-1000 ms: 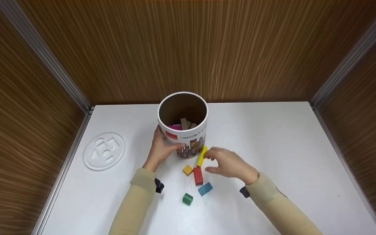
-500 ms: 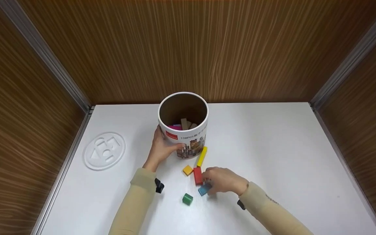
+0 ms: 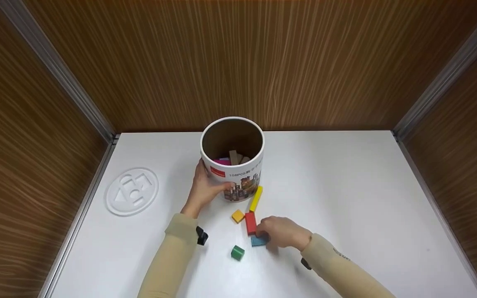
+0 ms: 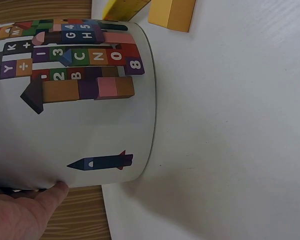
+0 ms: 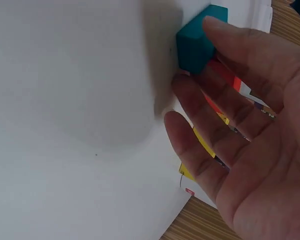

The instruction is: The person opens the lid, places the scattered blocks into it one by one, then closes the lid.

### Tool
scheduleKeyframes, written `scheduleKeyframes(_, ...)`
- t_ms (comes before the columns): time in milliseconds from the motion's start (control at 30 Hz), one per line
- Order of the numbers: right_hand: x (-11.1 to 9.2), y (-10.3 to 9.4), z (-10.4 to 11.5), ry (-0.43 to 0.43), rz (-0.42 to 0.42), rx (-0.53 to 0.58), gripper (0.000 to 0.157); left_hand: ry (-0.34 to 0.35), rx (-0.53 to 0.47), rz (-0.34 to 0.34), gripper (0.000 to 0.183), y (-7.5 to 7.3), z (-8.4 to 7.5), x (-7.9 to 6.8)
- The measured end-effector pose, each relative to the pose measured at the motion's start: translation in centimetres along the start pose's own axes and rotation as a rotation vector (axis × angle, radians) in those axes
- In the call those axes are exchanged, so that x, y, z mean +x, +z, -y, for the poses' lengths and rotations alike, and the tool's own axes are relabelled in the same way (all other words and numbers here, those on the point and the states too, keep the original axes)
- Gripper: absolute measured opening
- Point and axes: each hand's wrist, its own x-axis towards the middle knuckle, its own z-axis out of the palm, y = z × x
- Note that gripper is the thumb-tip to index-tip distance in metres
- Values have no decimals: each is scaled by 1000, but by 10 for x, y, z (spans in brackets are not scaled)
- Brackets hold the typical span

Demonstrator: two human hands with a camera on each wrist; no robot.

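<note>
My left hand (image 3: 203, 191) grips the side of a white printed cylindrical tub (image 3: 242, 182), thumb across its front. Inside the tub lie pink and bare-wood blocks (image 3: 233, 157). My right hand (image 3: 282, 231) pinches a blue block (image 3: 258, 241) on the table; in the right wrist view the thumb lies on this block (image 5: 192, 45), with fingers at its other side. Just beyond it is a red block (image 3: 251, 223), touching or nearly touching. A long yellow block (image 3: 256, 198), an orange block (image 3: 238, 216) and a green block (image 3: 237, 253) lie around these.
A round white lid (image 3: 132, 191) with shaped cutouts lies at the left of the white table (image 3: 338, 174). Wood-grain panels (image 3: 238, 62) with metal edge strips enclose the table at the back and both sides.
My right hand has come from beside the yellow block toward me, down to the blue block. The blue block has turned to lie more sideways. My left hand stays on the tub.
</note>
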Motion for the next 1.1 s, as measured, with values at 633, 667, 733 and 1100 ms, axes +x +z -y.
scheduleKeyframes(633,-1,-2,-5,-26,-53,-61,22,-32,37,4,131,-1,0,0)
scheduleKeyframes(667,-2,-5,-6,-23,-57,-52,22,-29,39,3,131,-1,0,0)
scheduleKeyframes(733,-5,-10,-7,-21,-71,-20,24,-24,41,0,131,-1,1,0)
scheduleKeyframes(1100,-22,-49,-8,-50,-212,134,21,-18,29,-1,131,-1,1,0)
